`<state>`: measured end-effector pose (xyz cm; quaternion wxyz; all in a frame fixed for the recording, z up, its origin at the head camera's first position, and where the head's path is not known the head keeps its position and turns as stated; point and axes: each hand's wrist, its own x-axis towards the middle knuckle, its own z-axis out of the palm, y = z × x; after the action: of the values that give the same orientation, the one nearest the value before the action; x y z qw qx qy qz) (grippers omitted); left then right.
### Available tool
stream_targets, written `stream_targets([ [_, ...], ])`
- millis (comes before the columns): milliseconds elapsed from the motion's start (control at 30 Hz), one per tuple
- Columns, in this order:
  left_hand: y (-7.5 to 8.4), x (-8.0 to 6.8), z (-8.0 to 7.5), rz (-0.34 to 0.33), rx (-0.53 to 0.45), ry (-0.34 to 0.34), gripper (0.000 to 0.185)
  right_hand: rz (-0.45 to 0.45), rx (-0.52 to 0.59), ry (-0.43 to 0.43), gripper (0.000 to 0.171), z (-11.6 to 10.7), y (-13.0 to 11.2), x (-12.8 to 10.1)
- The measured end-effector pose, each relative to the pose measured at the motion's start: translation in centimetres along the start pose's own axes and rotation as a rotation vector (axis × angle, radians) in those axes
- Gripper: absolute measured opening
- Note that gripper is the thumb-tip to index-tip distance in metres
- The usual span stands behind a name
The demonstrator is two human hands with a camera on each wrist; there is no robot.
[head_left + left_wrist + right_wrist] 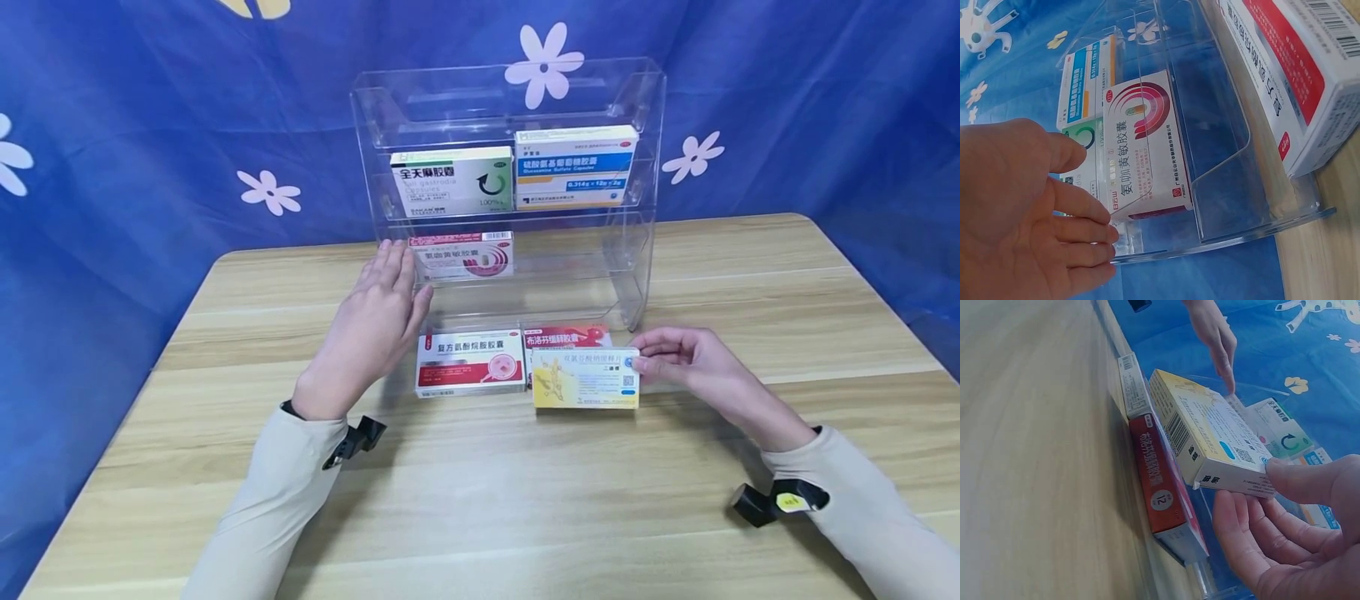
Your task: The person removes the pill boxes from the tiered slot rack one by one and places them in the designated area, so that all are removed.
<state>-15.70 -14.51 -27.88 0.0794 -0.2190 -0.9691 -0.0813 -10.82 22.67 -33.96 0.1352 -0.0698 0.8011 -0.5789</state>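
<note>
In front of a part-hidden red box (566, 337) — yellow box (586, 379) pinched in right hand (693, 367) — left hand (367, 333), straight-fingered, beside clear rack (566, 265).

Clear plastic tiered rack (634, 254) on light wooden table (487, 517), blue cloth curtain (180, 117) behind. Rack's upper box row: green-white carton (452, 185) left, blue-white carton (576, 168) right. Row below: pink-white carton (459, 260), left half. Rack's bottom front: red-white carton (470, 364) left, red carton (567, 336) right, yellow-white carton (587, 379) over it in right hand (696, 360). Left hand (369, 327) at rack's left end.
</note>
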Motion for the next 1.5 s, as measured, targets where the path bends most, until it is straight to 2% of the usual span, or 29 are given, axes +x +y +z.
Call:
stream_targets([
  [200,0.0,-0.1,0.0,0.004,0.0,0.011,0.058,0.023,0.011,-0.021,0.035,0.3,0.1,-0.2],
  [533,0.0,0.0,0.0,0.002,0.006,0.006,0.058,-0.001,0.072,-0.054,0.035,0.7,0.9,-0.2],
  [933,0.0,0.0,0.1,0.0,0.013,0.002,0.06,0.07,0.041,-0.078,0.039,1.0,1.1,-0.3],
  [1133,0.0,0.0,0.0,0.004,0.018,-0.006,0.06,0.104,0.07,-0.109,0.04,1.0,1.3,-0.3],
  [1500,0.0,0.1,0.1,-0.002,0.016,-0.01,0.061,0.109,0.124,-0.152,0.039,1.0,1.7,-0.2],
])
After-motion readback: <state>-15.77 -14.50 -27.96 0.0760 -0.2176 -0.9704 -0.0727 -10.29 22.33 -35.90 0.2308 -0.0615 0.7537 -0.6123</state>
